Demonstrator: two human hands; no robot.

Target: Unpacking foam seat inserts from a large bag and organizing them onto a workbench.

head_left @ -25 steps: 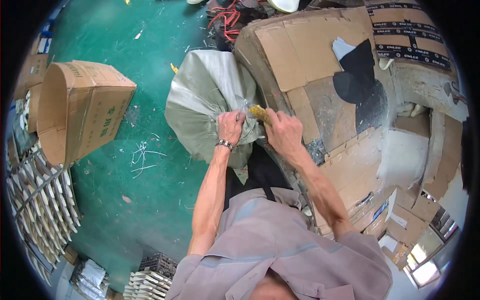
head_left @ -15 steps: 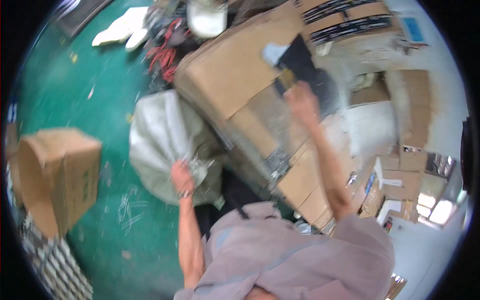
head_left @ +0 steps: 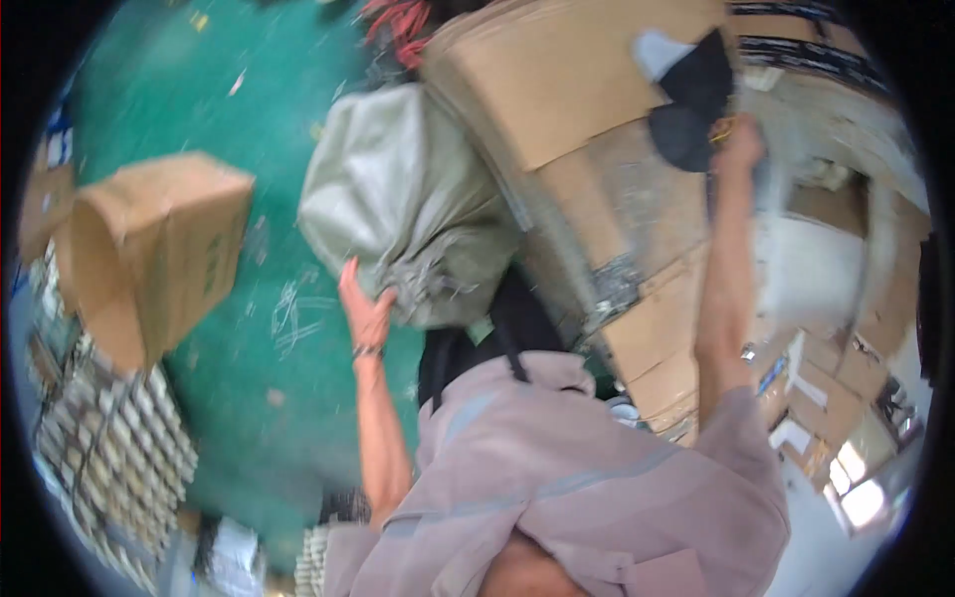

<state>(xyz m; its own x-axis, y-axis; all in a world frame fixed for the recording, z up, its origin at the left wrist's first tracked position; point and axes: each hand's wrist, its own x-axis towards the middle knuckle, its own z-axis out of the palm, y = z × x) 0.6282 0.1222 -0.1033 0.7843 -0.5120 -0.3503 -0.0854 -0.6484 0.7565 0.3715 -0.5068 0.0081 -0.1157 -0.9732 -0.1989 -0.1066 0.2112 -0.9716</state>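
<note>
A worker's left hand (head_left: 366,310) lies open and flat against the lower left side of a bulging grey-green sack (head_left: 408,214) slumped on the green floor (head_left: 249,388) against flattened cardboard sheets (head_left: 597,179), while the right hand (head_left: 738,139) reaches far to the sack's right, at a black patch (head_left: 696,99) on the cardboard; whether it grips anything cannot be told. With only a palm steadying it, the sack could roll toward the open cardboard box (head_left: 149,254) on its left, or the leaning sheets could slide.
</note>
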